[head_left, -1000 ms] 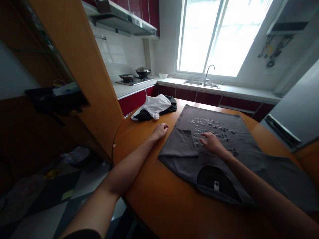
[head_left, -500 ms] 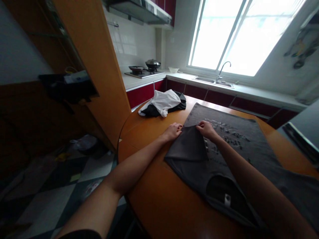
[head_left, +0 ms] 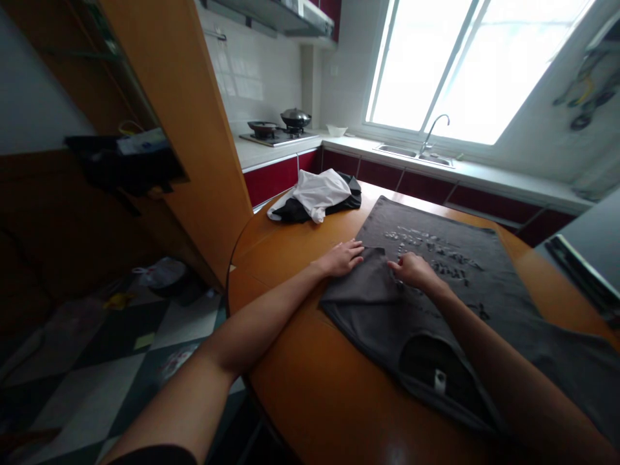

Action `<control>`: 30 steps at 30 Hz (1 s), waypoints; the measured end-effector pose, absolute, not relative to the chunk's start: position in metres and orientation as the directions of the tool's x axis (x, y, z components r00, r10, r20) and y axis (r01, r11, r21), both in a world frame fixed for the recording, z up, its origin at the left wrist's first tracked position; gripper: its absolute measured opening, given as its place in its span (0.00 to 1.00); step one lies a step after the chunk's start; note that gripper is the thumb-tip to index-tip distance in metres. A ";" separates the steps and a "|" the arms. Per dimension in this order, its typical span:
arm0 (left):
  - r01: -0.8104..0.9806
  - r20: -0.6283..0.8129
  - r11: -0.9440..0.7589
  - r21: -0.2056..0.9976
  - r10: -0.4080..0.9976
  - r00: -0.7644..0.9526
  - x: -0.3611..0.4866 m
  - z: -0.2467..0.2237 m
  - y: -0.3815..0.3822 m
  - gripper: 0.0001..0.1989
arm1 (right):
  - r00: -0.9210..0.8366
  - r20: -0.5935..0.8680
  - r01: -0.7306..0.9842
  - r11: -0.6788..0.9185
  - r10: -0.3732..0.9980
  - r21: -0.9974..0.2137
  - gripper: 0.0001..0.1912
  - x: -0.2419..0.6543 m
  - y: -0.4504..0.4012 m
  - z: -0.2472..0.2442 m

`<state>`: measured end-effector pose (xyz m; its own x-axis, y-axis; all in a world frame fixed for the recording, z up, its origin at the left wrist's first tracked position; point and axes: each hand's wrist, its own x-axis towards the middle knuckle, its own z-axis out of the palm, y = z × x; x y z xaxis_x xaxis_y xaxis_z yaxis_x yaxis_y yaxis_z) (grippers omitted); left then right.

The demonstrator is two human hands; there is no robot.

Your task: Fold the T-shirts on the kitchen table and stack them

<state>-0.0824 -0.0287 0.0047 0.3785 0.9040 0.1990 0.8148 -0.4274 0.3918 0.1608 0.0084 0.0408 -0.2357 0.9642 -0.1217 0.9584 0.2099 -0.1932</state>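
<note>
A dark grey T-shirt (head_left: 436,223) with printed lettering lies spread on the round wooden table (head_left: 281,271), its neck opening and white label toward me. One sleeve (head_left: 363,284) is folded inward over the shirt body. My left hand (head_left: 343,258) rests flat on the outer edge of that sleeve, fingers stretched out. Just right of the sleeve's inner edge, my right hand (head_left: 415,270) is over the lettering with its fingers curled and its thumb pointing left. Nothing shows in its grip; whether the thumb touches the sleeve I cannot tell.
White and black clothes (head_left: 322,194) lie heaped at the table's far left. Behind stand a counter with a sink (head_left: 397,152) and a stove (head_left: 278,137) bearing two pans. A wooden panel (head_left: 194,129) rises on the left; bags (head_left: 159,271) lie on the floor.
My right hand has let go of the sleeve's corner and moved slightly right and toward me. My left hand has flattened out and shifted a little onto the sleeve. The sleeve has settled flatter.
</note>
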 end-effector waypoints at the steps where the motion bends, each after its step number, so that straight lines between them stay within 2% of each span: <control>1: 0.823 0.154 -0.418 0.384 0.908 0.389 -0.082 0.004 -0.029 0.25 | -0.263 -0.157 0.954 0.233 0.952 -0.188 0.20 0.166 0.001 0.041; 4: 0.849 0.065 -0.391 0.356 0.916 0.395 -0.080 0.004 -0.031 0.29 | -0.323 -0.186 0.932 0.278 0.928 -0.234 0.17 0.173 -0.018 0.037; 8: 0.868 0.036 -0.371 0.331 0.924 0.381 -0.078 0.005 -0.033 0.30 | -0.294 -0.148 0.899 0.220 0.944 -0.379 0.11 0.169 -0.032 0.036; 11: 0.871 0.026 -0.366 0.327 0.925 0.379 -0.077 0.006 -0.033 0.31 | -0.252 -0.153 0.821 0.127 0.956 -0.557 0.16 0.165 -0.037 0.048; 14: 0.866 0.044 -0.364 0.343 0.927 0.372 -0.075 0.006 -0.034 0.31 | -0.237 -0.168 0.612 0.013 0.957 -0.791 0.20 0.165 -0.042 0.063; 16: 0.864 0.059 -0.361 0.350 0.930 0.364 -0.074 0.007 -0.035 0.30 | -0.250 -0.153 0.533 0.004 0.956 -0.846 0.22 0.166 -0.045 0.068; 20: 0.871 0.107 -0.364 0.329 0.931 0.348 -0.070 0.013 -0.039 0.29 | -0.248 -0.104 0.641 0.082 0.963 -0.763 0.25 0.172 -0.049 0.056; 25: 0.834 0.223 -0.482 0.269 0.874 0.432 -0.058 0.017 -0.049 0.26 | -0.246 -0.049 0.761 0.162 0.968 -0.628 0.25 0.180 -0.050 0.032; 30: 0.814 0.093 -0.521 0.258 0.852 0.516 -0.048 0.006 -0.060 0.30 | -0.294 0.058 0.810 0.281 0.954 -0.515 0.25 0.183 -0.058 0.022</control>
